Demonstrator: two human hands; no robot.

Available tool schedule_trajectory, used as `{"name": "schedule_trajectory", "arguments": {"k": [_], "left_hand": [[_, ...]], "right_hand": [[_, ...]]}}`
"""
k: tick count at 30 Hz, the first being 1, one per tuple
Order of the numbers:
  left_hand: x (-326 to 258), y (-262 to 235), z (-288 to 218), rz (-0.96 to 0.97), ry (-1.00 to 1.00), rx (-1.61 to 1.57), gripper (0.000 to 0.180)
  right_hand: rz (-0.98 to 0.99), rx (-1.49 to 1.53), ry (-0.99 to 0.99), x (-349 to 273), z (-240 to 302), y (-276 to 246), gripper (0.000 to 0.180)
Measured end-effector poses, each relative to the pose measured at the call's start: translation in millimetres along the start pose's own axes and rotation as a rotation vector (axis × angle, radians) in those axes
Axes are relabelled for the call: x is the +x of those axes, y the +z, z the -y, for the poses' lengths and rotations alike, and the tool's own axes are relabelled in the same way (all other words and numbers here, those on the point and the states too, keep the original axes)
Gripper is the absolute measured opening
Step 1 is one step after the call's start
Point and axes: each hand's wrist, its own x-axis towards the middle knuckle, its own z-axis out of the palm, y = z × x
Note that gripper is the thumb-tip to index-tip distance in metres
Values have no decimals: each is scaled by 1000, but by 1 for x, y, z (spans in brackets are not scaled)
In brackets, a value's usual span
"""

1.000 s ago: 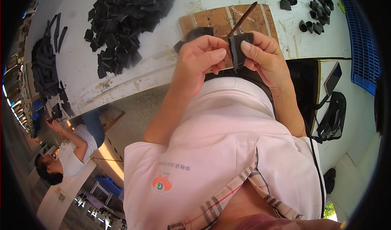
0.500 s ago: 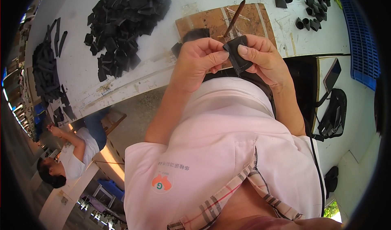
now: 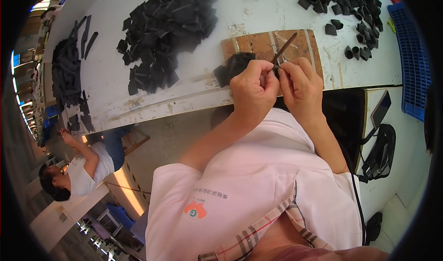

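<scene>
My left hand [image 3: 255, 86] and my right hand [image 3: 302, 83] meet at the near edge of the table, thumbs and fingers closed. Between their fingertips a small black fabric piece [image 3: 276, 70] is pinched, mostly hidden by the fingers. Just beyond the fingertips a thin dark brown stick [image 3: 287, 46] slants up over a brown board [image 3: 259, 42] with strips of tape. Whether the fabric touches the stick is hidden. Several flat black pieces [image 3: 237, 63] lie on the board's left part, beside my left hand.
A large heap of flat black pieces [image 3: 173, 30] covers the table's left middle. Folded, tube-like black pieces [image 3: 364, 11] lie at the far right, near a blue plastic crate [image 3: 413, 62]. Black strips [image 3: 67, 71] are piled far left. Another person [image 3: 90, 161] sits at the left.
The view has shifted, so the table sits lower in it. My hands have turned and closed in beside the stick. The black piece, plainly visible before, is now mostly covered by fingers.
</scene>
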Motion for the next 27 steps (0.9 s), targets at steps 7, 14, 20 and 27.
{"name": "schedule_trajectory", "arguments": {"k": [7, 14, 20, 27], "left_hand": [[19, -19, 9, 336, -843, -1280, 15], [9, -6, -15, 115, -226, -311, 12], [42, -18, -27, 184, -612, -1133, 15], [52, -15, 6, 435, -866, -1637, 16]], "right_hand": [[-84, 118, 165, 0, -15, 5, 5], [318, 1717, 814, 5, -22, -7, 14], [302, 886, 515, 46, 14, -42, 26], [449, 1121, 541, 57, -24, -21, 27]]}}
